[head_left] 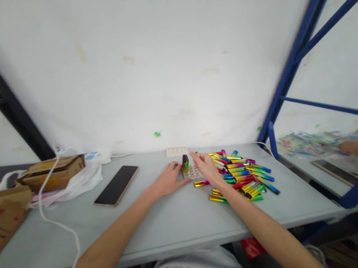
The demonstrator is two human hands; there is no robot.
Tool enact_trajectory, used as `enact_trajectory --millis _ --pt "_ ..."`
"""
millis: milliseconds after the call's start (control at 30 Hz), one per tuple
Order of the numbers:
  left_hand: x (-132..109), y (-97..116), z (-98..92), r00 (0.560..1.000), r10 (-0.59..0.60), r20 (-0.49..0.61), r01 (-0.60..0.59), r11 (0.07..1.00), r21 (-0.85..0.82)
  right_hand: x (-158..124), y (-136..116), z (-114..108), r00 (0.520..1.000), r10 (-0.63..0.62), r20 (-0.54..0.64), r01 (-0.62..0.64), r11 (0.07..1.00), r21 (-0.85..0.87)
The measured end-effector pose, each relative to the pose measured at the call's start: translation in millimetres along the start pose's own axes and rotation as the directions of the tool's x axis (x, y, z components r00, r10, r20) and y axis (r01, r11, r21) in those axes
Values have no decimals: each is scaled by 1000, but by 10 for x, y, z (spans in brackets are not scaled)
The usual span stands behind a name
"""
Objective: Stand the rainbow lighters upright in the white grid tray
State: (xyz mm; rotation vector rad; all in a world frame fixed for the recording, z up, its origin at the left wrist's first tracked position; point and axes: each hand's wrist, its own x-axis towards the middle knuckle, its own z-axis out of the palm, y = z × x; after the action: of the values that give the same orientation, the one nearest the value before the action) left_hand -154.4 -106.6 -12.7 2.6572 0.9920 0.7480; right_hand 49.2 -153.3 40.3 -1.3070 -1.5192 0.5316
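Note:
A pale tray with rows of small holes [191, 174] lies on the table between my hands. A few shiny lighters [185, 164] stand upright at its left end. My left hand [169, 179] rests at the tray's left side, thumb and fingers apart, holding nothing. Over the tray's right part, my right hand [206, 166] is closed in a pinch. A small dark metal tip shows by its fingertips, seemingly the top of a lighter mostly hidden by the hand. To the right lies a loose heap of metallic, many-coloured lighters [241, 177].
Behind the tray, a second pale tray [176, 151] lies near the wall. A phone [116, 185], cardboard boxes [51, 173] and a white cable [74, 234] are at left. Beyond the blue frame [290, 60] at right, another person's hand [356, 148] is over a neighbouring table.

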Motion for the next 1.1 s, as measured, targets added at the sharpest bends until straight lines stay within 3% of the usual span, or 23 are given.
enact_trajectory --millis 267,467,733,1100 --pt "11 4 8 1000 -7 25 6 999 34 -65 149 41 995 44 -89 -46 999 -22" --pt "6 10 -10 1000 -6 20 6 1000 27 -60 148 7 1000 -13 -22 12 998 -62" --pt "4 -4 7 1000 -10 14 10 1000 12 -58 129 -140 950 -302 74 311 921 -233" --pt "6 -5 7 1000 -2 3 2 1000 7 -35 151 -199 944 -237 230 295 919 -262"
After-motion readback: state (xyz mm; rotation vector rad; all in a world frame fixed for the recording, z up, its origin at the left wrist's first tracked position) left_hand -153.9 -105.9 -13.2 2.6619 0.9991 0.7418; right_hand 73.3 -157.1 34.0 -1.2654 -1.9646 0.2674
